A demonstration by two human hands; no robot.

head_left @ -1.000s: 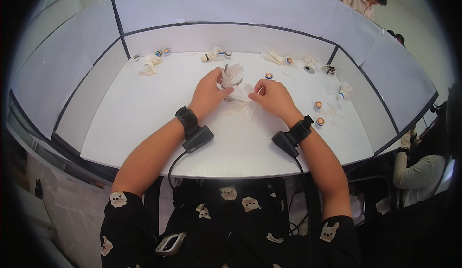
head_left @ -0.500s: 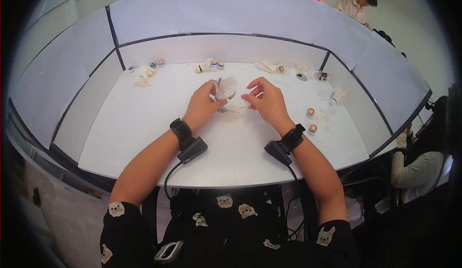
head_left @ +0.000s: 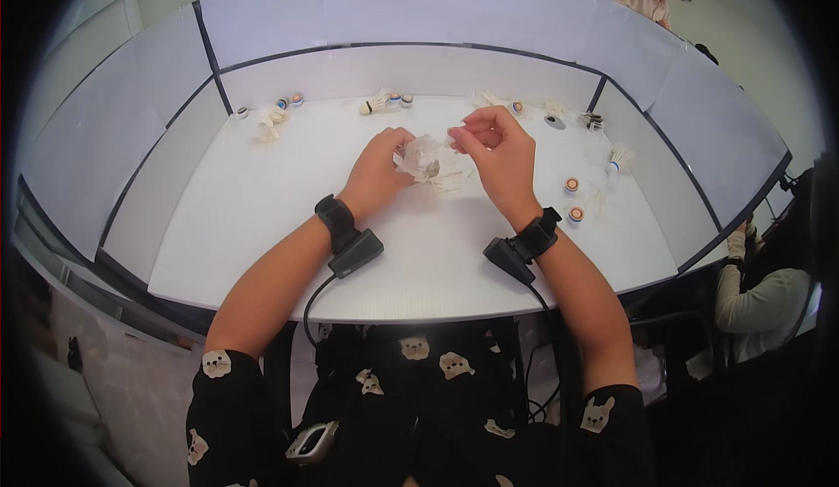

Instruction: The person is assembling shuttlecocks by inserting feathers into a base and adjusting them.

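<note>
My left hand (head_left: 377, 172) is closed around a worn shuttlecock (head_left: 419, 156) and holds it above the middle of the table. Its whitish feather skirt faces up and looks ragged. My right hand (head_left: 500, 142) is just to the right of it, with thumb and index finger pinched at the skirt's edge on what looks like a pale feather; the rest of that hand's fingers are curled. Beneath the shuttlecock, loose feather stems (head_left: 450, 181) lie on the white table. The cork end is hidden.
Two cork bases (head_left: 572, 185) sit at the right, near another shuttlecock (head_left: 617, 160). Along the back are a grey disc (head_left: 555, 122), a dark bundle (head_left: 592, 121), a shuttlecock with a dark band (head_left: 374, 102) and a feather heap (head_left: 270, 124). Low partition walls (head_left: 419, 69) enclose the table.
The shuttlecock has been tilted in my left hand and shifted slightly right. My right hand has risen and its fingers have closed together near the skirt. The head view has tipped slightly downward.
</note>
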